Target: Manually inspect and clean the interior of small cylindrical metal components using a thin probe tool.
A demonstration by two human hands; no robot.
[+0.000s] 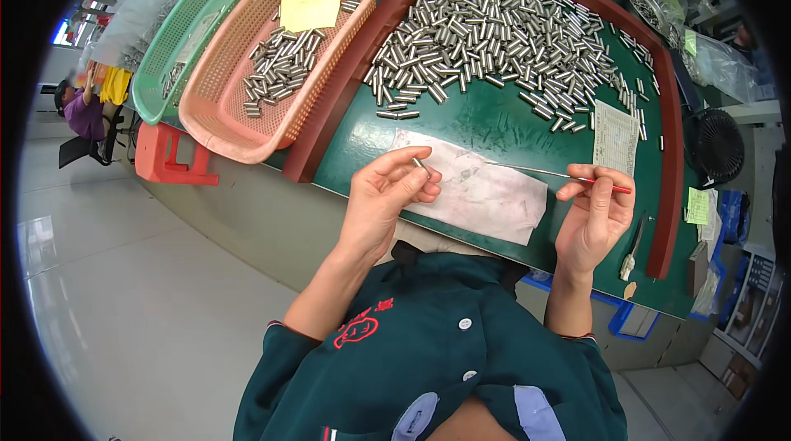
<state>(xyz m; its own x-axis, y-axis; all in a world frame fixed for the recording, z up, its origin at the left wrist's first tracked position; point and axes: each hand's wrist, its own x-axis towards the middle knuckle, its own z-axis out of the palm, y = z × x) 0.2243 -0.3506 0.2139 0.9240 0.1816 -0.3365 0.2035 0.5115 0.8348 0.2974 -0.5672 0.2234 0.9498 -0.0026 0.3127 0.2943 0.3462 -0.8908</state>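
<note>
Between the thumb and fingers of my left hand (387, 191) is a small shiny metal pin (420, 164), tilted. My right hand (594, 214) grips the red handle (611, 186) of a thin tool whose long metal shaft (531, 169) points left toward the pin, with its tip apart from it. Whether the tip is pointed or flat is too small to tell. Under both hands lies a stained whitish cloth (486, 194) on the green tabletop (354, 144). Beyond it spreads a large heap of similar metal pins (494, 29).
A dark red wooden rail (325, 124) borders the table. Left of it stand a pink basket (214, 124) holding pins and a green basket (148, 95). A paper slip (615, 140), a knife-like tool (631, 256) and a black fan (717, 144) are at the right. Another person (85, 116) sits far left.
</note>
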